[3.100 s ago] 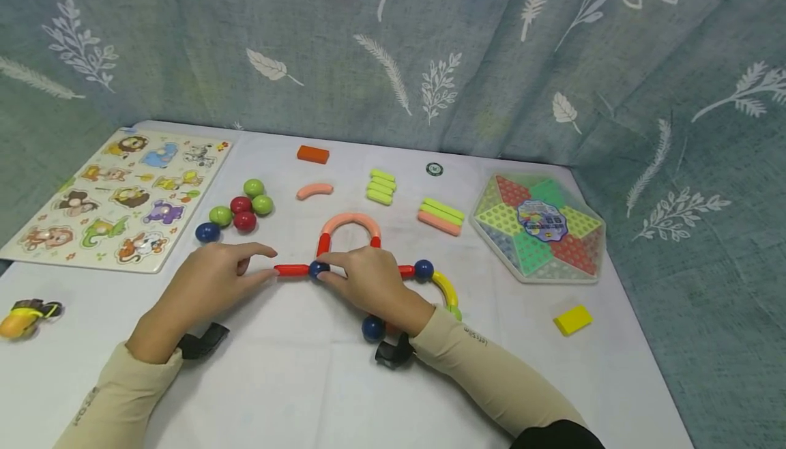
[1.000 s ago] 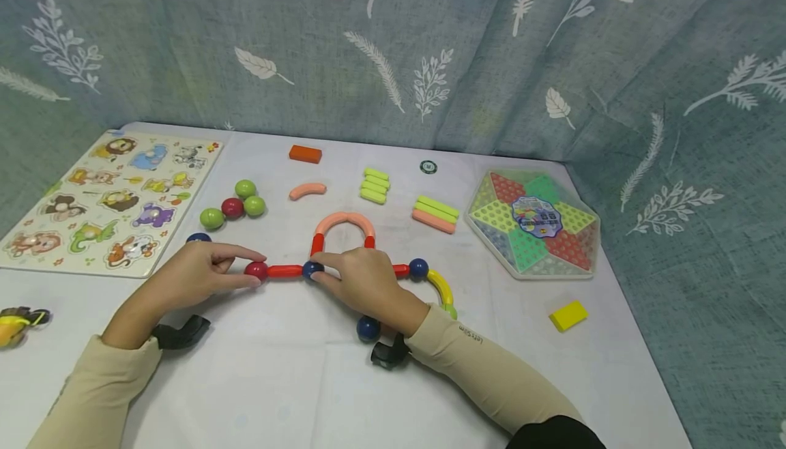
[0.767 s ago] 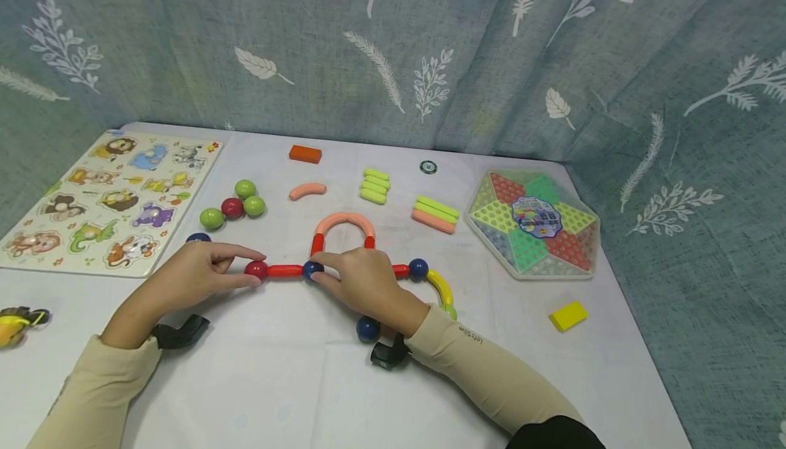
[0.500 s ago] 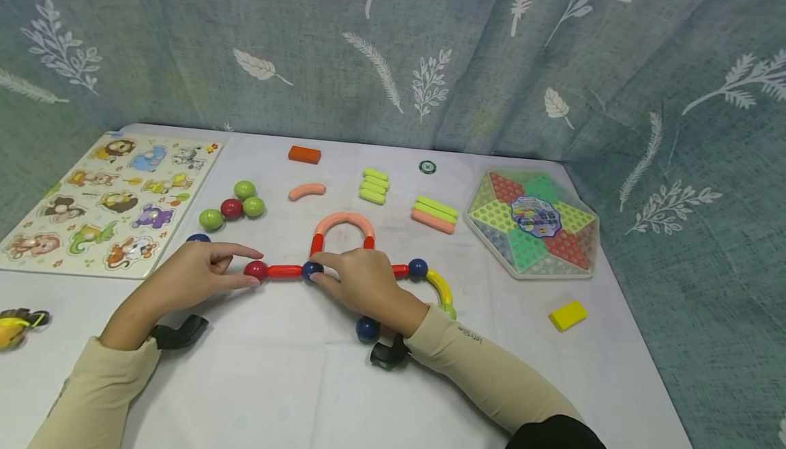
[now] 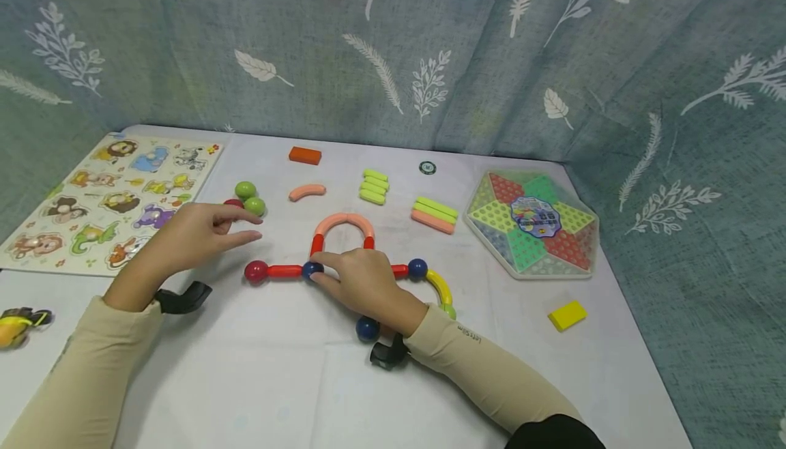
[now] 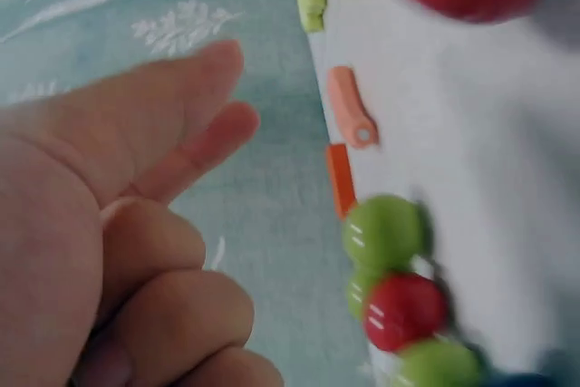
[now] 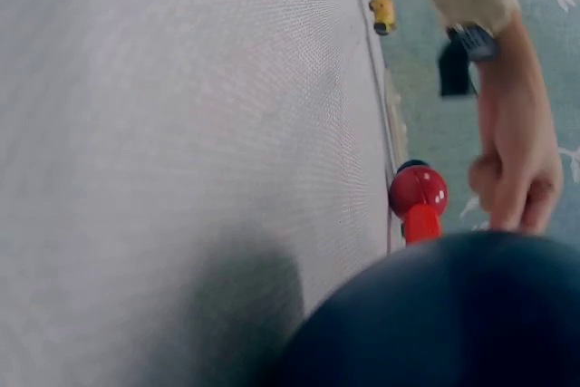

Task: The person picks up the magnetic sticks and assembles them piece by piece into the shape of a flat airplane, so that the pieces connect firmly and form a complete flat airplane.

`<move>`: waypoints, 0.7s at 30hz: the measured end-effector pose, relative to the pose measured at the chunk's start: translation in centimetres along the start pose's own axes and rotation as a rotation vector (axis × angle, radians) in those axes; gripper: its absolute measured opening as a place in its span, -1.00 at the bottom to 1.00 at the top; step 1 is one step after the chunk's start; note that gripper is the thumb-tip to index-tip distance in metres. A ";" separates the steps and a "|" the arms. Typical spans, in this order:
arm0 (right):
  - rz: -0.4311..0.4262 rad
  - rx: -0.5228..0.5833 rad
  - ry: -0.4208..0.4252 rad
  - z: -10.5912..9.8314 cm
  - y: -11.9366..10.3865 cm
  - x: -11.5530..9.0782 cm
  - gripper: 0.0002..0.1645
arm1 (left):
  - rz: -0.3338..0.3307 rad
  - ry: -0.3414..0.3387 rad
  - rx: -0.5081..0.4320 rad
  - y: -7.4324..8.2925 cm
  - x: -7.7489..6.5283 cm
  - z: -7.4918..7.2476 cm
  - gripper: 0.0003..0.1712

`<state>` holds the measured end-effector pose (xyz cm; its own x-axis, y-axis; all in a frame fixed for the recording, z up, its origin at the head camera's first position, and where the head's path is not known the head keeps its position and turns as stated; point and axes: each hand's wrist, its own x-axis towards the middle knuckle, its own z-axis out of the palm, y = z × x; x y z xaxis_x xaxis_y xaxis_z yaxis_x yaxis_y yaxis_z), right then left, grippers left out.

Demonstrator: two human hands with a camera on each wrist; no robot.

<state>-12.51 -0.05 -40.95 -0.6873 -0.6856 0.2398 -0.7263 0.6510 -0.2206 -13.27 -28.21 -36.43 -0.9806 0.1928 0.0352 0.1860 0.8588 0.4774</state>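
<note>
On the white table lies a magnetic rod-and-ball build: a red rod (image 5: 284,271) with a red ball (image 5: 256,271) on its left end and a blue ball (image 5: 312,271) on its right. My right hand (image 5: 365,282) pinches that blue ball between thumb and index finger; in the right wrist view the ball (image 7: 453,324) looms large. A pink arch (image 5: 346,219) on red rods rises behind. My left hand (image 5: 199,237) hovers off the red ball, thumb and index apart with nothing between. Beyond it sit green balls (image 5: 252,207) and a partly hidden red ball (image 5: 233,203).
An animal puzzle board (image 5: 92,205) lies at the left, a hexagonal game box (image 5: 534,225) at the right. Loose green rods (image 5: 374,186), a pink curved rod (image 5: 307,192), an orange block (image 5: 305,155) and a yellow block (image 5: 568,315) are spread around. Another blue ball (image 5: 367,329) lies below my right hand.
My left hand brought a red ball from the cluster to the red rod's left end, let it go and moved up and back. The right hand kept its pinch on the blue ball.
</note>
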 end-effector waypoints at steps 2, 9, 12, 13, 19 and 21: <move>0.002 -0.006 -0.001 -0.1 0.1 0.0 -0.54 | 0.014 0.001 0.027 0.5 1.9 -0.1 -0.63; 0.004 -0.032 -0.007 0.2 0.4 0.0 -0.54 | 0.009 -0.092 0.120 1.4 9.4 0.9 -0.65; -0.001 -0.032 -0.010 0.4 0.3 0.1 -0.53 | 0.003 -0.124 0.160 1.2 11.6 1.8 -0.60; -0.003 -0.027 -0.012 0.4 0.3 0.1 -0.53 | -0.004 -0.133 0.171 1.1 12.2 2.1 -0.56; -0.007 -0.031 -0.001 0.2 0.0 0.1 -0.55 | 0.003 -0.195 0.213 1.4 14.3 3.4 -0.37; -0.005 -0.033 0.004 0.1 0.1 0.1 -0.55 | 0.017 -0.208 0.222 1.7 14.6 3.6 -0.44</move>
<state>-12.63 -0.10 -41.07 -0.6834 -0.6880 0.2442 -0.7294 0.6579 -0.1876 -27.07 -22.17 -38.28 -0.9478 0.2813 -0.1504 0.2334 0.9330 0.2740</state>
